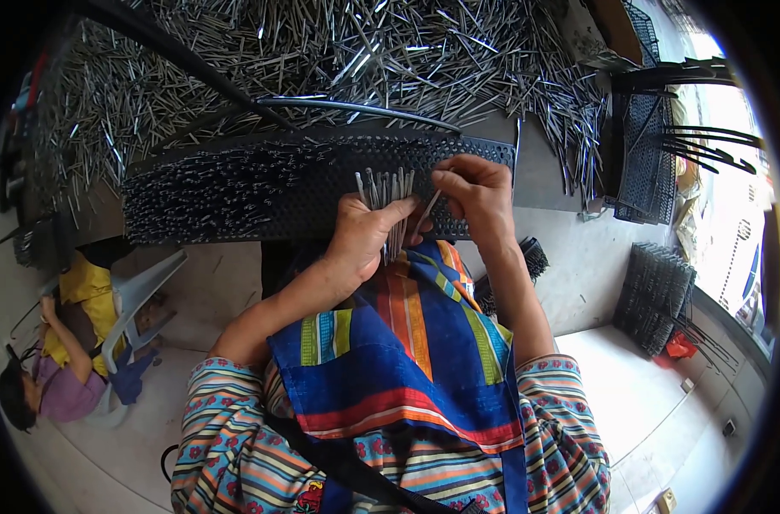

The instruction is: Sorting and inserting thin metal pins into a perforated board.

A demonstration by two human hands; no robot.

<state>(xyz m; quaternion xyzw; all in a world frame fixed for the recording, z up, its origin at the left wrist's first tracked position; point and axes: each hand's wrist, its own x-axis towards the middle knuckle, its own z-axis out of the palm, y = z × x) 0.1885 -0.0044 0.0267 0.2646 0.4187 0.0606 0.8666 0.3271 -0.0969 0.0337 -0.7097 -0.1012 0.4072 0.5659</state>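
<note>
My left hand point(358, 240) is closed around a bundle of thin grey metal strips point(385, 187), their ends sticking out above and below the fist. Just to its right, my right hand point(484, 201) pinches a single thin metal strip point(428, 209) between thumb and fingers, its lower end near the left hand's fingers. Both hands are over the near edge of a long black perforated rack point(321, 201). Many dark strips point(206, 193) stand packed in the rack's left part. Bare holes show in its middle and right.
A big heap of loose metal strips point(347, 60) covers the table behind the rack. A curved metal bar point(364, 107) runs along the rack's far side. Black mesh baskets point(647, 163) stand at right, and a dark stack point(655, 295) is on the floor. Another person point(68, 377) sits at left.
</note>
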